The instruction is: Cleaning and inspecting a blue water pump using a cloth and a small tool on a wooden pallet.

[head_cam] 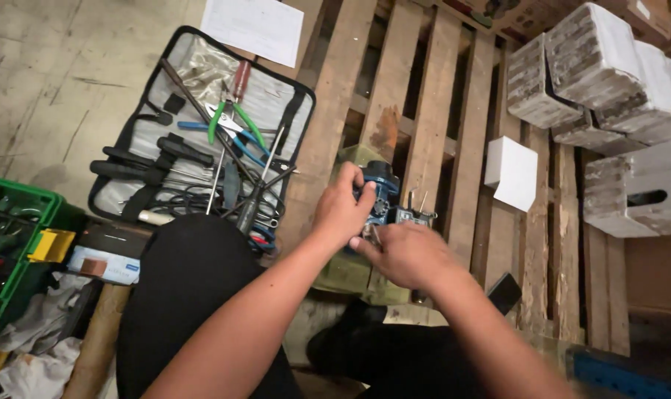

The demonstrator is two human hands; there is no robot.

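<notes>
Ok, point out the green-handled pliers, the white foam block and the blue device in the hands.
green-handled pliers [241,122], head view, on one green handle.
white foam block [511,172], head view, middle of its top face.
blue device [383,186], head view, on its dark blue body above the hands.

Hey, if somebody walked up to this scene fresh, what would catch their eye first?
Probably the two hands at centre, left hand and right hand, gripping a small blue device over a wooden pallet. Next, the open tool case of pliers and screwdrivers on the left, then the grimy white blocks stacked upper right.

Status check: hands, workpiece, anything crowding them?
Left hand grips blue motor unit. Right hand at its metal fitting. Open tool pouch alongside, clear.
</notes>
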